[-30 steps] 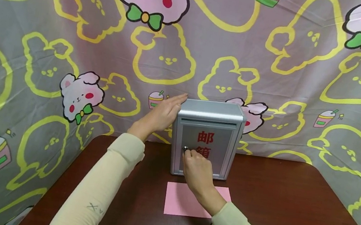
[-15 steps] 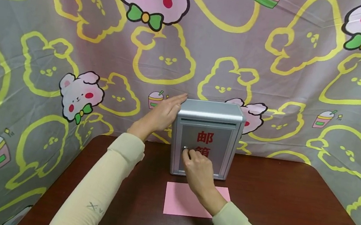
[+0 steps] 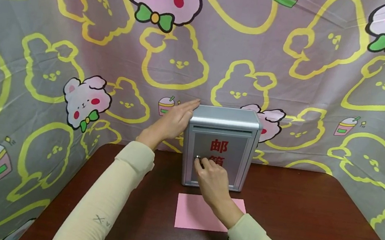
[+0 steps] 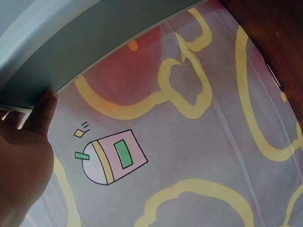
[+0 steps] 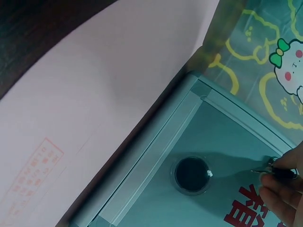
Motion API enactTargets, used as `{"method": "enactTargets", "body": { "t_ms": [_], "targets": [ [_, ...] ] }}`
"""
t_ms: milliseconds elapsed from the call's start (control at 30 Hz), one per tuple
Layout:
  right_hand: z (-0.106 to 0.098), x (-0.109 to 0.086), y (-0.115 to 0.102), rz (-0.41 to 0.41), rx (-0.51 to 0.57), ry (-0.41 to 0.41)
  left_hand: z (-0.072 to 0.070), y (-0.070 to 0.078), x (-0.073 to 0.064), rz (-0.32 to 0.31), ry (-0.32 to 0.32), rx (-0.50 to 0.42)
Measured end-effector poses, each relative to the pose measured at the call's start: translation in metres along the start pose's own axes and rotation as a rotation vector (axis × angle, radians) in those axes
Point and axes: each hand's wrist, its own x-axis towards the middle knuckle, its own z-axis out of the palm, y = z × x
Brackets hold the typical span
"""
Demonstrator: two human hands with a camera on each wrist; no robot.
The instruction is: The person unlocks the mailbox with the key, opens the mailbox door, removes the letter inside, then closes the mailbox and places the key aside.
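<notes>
A silver-grey mailbox (image 3: 235,154) with red characters on its door stands upright on the table. My left hand (image 3: 172,120) lies with straight fingers against its upper left side and top edge; in the left wrist view, fingertips touch the grey side panel (image 4: 118,42). At the left of the door, my right hand (image 3: 212,181) pinches a small dark-headed key (image 5: 286,173) at the lock (image 3: 197,158). How far the key sits in the lock is hidden by the fingers. The door is closed.
Flat in front of the mailbox is a pink sheet (image 3: 187,212), with red print in the right wrist view. A round dark window (image 5: 191,175) shows low on the door. Behind the brown table (image 3: 293,214) hangs a patterned cloth (image 3: 186,54).
The right hand's fingers have turned slightly at the lock, and more of the lock shows. My left hand, the mailbox and the pink sheet stay in place.
</notes>
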Motion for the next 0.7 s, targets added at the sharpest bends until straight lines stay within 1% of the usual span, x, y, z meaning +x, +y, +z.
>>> {"method": "enactTargets", "body": {
  "t_ms": [167,400,700],
  "targets": [
    [0.0011,-0.0025,0.0001,0.008,0.008,-0.016,0.0024,-0.0005,0.0004,-0.009,-0.001,-0.008],
    [0.0012,-0.0019,-0.0010,0.006,0.024,-0.007,0.0013,-0.0005,-0.0013,-0.020,-0.006,0.004],
    [0.0000,-0.0015,-0.0001,0.021,0.035,-0.009,0.0014,-0.0005,-0.0002,0.003,0.008,0.004]
  ]
}}
